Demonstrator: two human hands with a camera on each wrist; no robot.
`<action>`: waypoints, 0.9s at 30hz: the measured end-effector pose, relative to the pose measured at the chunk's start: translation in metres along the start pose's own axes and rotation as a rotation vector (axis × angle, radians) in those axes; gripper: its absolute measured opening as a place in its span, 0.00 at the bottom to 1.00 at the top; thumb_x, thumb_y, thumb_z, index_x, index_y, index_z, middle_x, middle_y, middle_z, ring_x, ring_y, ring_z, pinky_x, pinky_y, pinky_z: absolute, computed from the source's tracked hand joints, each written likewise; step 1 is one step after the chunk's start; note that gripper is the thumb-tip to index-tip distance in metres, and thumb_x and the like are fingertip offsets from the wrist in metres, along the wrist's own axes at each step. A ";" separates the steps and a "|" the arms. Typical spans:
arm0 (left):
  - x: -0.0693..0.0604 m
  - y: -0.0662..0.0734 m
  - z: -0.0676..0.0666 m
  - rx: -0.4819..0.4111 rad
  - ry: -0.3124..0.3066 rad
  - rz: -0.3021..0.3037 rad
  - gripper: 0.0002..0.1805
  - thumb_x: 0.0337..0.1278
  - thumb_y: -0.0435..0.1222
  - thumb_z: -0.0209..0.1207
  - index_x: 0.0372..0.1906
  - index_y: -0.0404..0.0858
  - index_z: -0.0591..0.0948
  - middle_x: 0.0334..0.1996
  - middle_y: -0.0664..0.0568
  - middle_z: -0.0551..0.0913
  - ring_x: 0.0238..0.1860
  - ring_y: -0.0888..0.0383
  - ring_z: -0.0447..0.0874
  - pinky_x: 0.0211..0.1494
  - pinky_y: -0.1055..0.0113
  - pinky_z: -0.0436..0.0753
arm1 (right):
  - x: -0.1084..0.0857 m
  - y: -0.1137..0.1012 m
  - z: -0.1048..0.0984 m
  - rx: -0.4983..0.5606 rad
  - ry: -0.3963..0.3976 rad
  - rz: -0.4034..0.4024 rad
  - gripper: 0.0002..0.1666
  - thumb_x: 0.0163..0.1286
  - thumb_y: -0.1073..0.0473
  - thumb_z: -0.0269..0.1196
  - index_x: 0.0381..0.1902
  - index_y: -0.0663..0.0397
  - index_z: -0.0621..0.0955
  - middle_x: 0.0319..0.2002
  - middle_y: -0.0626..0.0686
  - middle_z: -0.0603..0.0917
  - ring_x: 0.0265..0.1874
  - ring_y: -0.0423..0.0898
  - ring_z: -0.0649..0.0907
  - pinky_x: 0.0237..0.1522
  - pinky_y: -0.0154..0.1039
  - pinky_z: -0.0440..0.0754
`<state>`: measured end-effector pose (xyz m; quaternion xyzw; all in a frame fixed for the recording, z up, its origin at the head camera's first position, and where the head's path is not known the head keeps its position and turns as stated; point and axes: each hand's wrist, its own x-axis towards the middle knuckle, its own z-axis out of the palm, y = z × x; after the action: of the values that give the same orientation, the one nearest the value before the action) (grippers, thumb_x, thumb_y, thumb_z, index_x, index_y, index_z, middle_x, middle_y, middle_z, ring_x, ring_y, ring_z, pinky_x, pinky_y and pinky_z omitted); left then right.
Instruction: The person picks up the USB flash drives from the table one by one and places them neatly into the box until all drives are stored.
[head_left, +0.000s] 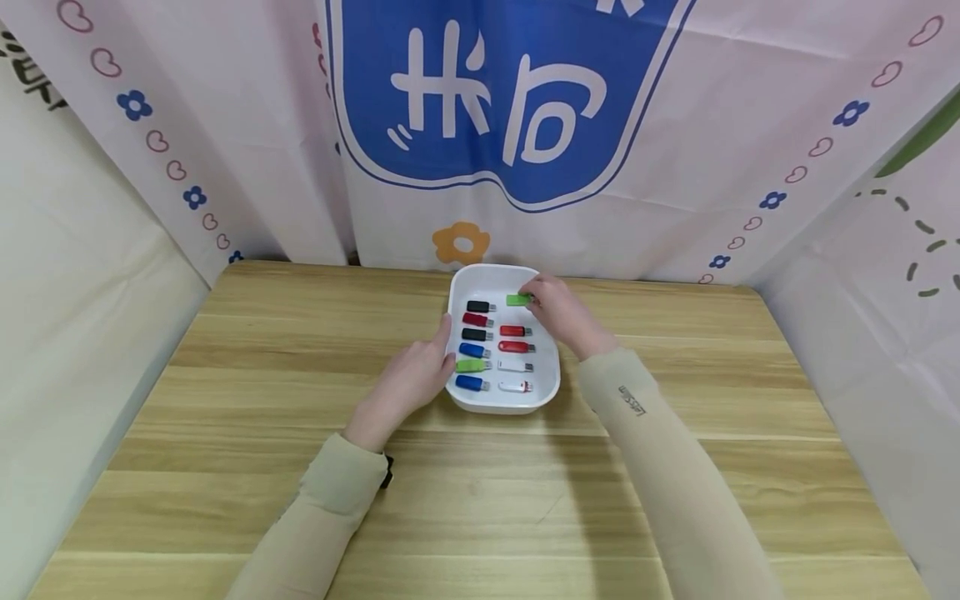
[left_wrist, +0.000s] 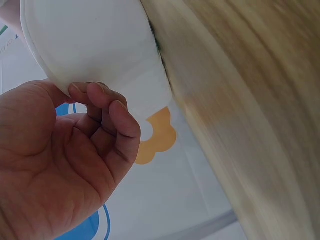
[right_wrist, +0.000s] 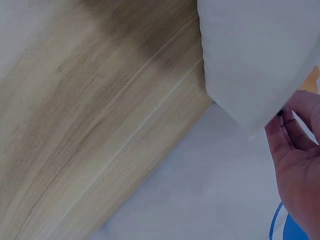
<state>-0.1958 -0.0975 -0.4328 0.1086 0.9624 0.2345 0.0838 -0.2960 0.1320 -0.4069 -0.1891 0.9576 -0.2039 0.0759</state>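
Note:
A white tray (head_left: pixel 504 402) stands on the wooden table near its back edge. Inside, USB flash drives lie in two columns, with a black flash drive (head_left: pixel 477 307) at the top of the left one and a white flash drive (head_left: pixel 514 387) at the bottom of the right one. My right hand (head_left: pixel 564 312) pinches a green flash drive (head_left: pixel 516 300) at the far end of the right column. On the left side, my left hand (head_left: pixel 414 377) holds the tray's rim, its fingers curled against the outer wall (left_wrist: pixel 100 45) in the left wrist view.
The wooden table (head_left: pixel 300 358) extends on both sides of the tray and in front of it. A printed curtain (head_left: pixel 405 225) hangs directly behind the table's back edge. Pale cloth walls (head_left: pixel 847 308) flank the table.

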 end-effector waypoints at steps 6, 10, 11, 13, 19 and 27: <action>0.001 0.001 -0.001 0.007 0.005 0.002 0.38 0.74 0.40 0.52 0.80 0.35 0.49 0.18 0.50 0.75 0.14 0.58 0.71 0.20 0.69 0.72 | 0.007 -0.002 0.007 -0.049 0.010 0.022 0.18 0.72 0.68 0.58 0.59 0.61 0.80 0.62 0.62 0.78 0.63 0.56 0.78 0.67 0.48 0.77; 0.000 0.001 -0.001 0.007 0.008 -0.001 0.38 0.74 0.40 0.52 0.80 0.36 0.50 0.18 0.50 0.75 0.14 0.58 0.71 0.19 0.70 0.72 | 0.010 -0.002 0.011 -0.144 0.011 0.026 0.19 0.73 0.68 0.57 0.60 0.59 0.80 0.61 0.61 0.78 0.62 0.54 0.79 0.66 0.45 0.78; 0.000 0.001 -0.001 0.007 0.009 -0.001 0.38 0.74 0.40 0.52 0.80 0.36 0.50 0.18 0.50 0.75 0.14 0.58 0.71 0.19 0.70 0.71 | 0.010 -0.002 0.012 -0.170 0.005 0.024 0.20 0.73 0.69 0.57 0.60 0.59 0.80 0.60 0.60 0.79 0.61 0.54 0.79 0.66 0.45 0.78; 0.000 0.001 -0.001 0.009 0.009 0.000 0.38 0.74 0.40 0.52 0.80 0.35 0.50 0.18 0.50 0.75 0.14 0.58 0.71 0.19 0.70 0.71 | 0.012 -0.002 0.014 -0.222 -0.007 0.010 0.20 0.73 0.69 0.57 0.60 0.58 0.80 0.59 0.59 0.79 0.60 0.53 0.80 0.65 0.43 0.78; 0.000 0.000 -0.001 0.008 0.009 0.000 0.38 0.74 0.40 0.52 0.80 0.35 0.50 0.18 0.50 0.75 0.14 0.58 0.71 0.19 0.70 0.72 | 0.015 -0.002 0.019 -0.237 -0.045 0.002 0.20 0.73 0.68 0.58 0.61 0.58 0.79 0.58 0.58 0.78 0.57 0.51 0.80 0.64 0.43 0.79; 0.000 0.001 -0.001 -0.006 0.006 -0.007 0.38 0.74 0.40 0.52 0.80 0.36 0.50 0.18 0.50 0.75 0.14 0.58 0.71 0.19 0.69 0.72 | 0.017 -0.003 0.025 -0.344 -0.060 -0.036 0.20 0.70 0.68 0.61 0.59 0.59 0.79 0.56 0.59 0.78 0.54 0.51 0.80 0.62 0.43 0.81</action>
<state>-0.1964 -0.0972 -0.4311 0.1041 0.9624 0.2372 0.0823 -0.3053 0.1141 -0.4292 -0.2226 0.9720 -0.0328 0.0674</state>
